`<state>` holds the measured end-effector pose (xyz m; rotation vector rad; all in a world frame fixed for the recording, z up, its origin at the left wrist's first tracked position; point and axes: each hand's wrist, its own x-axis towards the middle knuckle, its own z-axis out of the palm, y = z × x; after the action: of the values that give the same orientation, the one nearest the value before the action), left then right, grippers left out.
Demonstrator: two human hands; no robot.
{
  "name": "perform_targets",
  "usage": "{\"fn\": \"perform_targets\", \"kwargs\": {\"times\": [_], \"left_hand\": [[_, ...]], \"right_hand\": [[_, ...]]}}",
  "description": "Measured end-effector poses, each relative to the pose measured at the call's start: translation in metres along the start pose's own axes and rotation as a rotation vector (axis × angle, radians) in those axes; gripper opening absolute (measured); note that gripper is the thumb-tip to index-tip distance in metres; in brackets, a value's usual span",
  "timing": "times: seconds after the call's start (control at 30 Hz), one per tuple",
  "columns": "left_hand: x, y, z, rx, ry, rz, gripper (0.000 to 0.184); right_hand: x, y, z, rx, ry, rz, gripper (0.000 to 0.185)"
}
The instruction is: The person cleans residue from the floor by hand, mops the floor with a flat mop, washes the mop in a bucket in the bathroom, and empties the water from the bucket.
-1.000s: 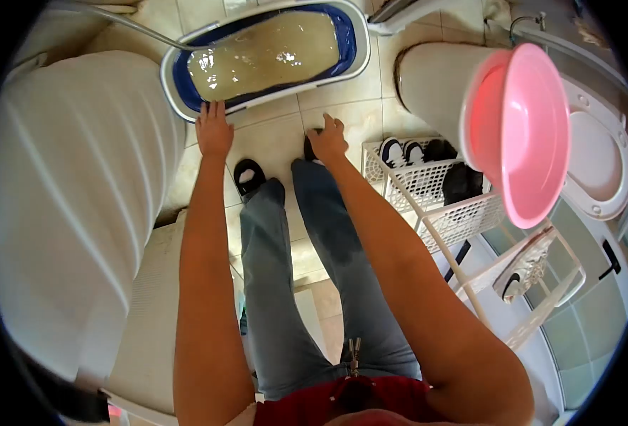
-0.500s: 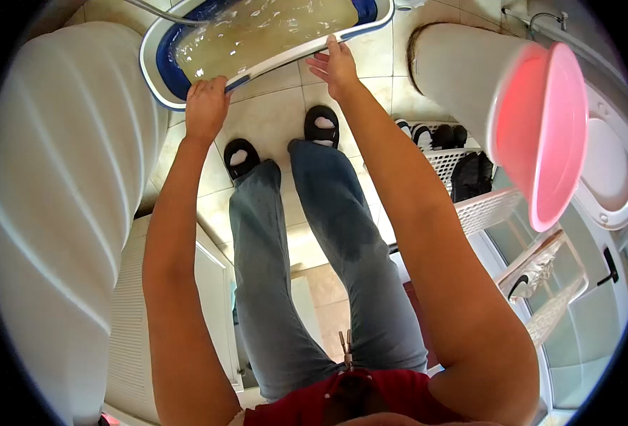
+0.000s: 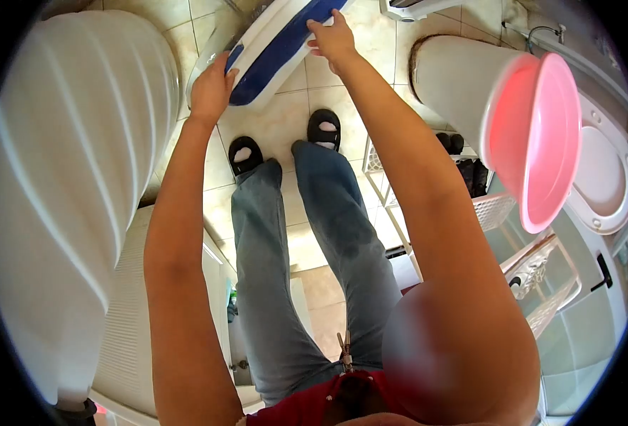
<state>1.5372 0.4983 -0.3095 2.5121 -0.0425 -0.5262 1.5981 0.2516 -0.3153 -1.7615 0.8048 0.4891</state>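
Observation:
A white and blue plastic tub (image 3: 275, 53) is tipped steeply away from me at the top of the head view, its outer side or underside facing me. Its far part is cut off by the frame edge, and its inside is hidden. My left hand (image 3: 212, 89) is closed around the tub's near left edge, thumb on the blue part. Further right, my right hand (image 3: 333, 42) grips the tub with its fingers bent over the edge. Below the tub, my feet in black slippers (image 3: 324, 129) stand on the tiled floor (image 3: 271, 117).
On the left stands a large white ribbed column-like object (image 3: 80, 163). To the right, a pink basin (image 3: 552, 142) rests against a white cylinder (image 3: 456, 89). A white lattice rack (image 3: 495, 209) with shoes (image 3: 474, 174) is beside my right arm. A white cabinet (image 3: 126, 298) is at lower left.
The tub, level enough before to show cloudy water inside, has been tilted up and away, so its outside now faces me. Both hands stay on it.

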Motion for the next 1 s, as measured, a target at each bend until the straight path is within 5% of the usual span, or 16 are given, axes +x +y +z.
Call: {"fn": "perform_targets", "kwargs": {"times": [0.47, 0.73, 0.83, 1.0], "left_hand": [[0.051, 0.081, -0.054, 0.156, 0.174, 0.093, 0.038], [0.104, 0.17, -0.122, 0.457, 0.069, 0.111, 0.034], [0.113, 0.221, -0.141, 0.521, 0.023, 0.141, 0.026], [0.156, 0.212, -0.142, 0.527, 0.094, 0.252, 0.035]], "right_hand": [[-0.112, 0.088, 0.029, 0.019, -0.098, 0.202, 0.075], [-0.142, 0.152, 0.006, 0.011, -0.081, 0.003, 0.029], [-0.143, 0.151, -0.006, -0.006, -0.081, 0.04, 0.03], [-0.145, 0.124, -0.022, 0.036, -0.036, 0.191, 0.048]]}}
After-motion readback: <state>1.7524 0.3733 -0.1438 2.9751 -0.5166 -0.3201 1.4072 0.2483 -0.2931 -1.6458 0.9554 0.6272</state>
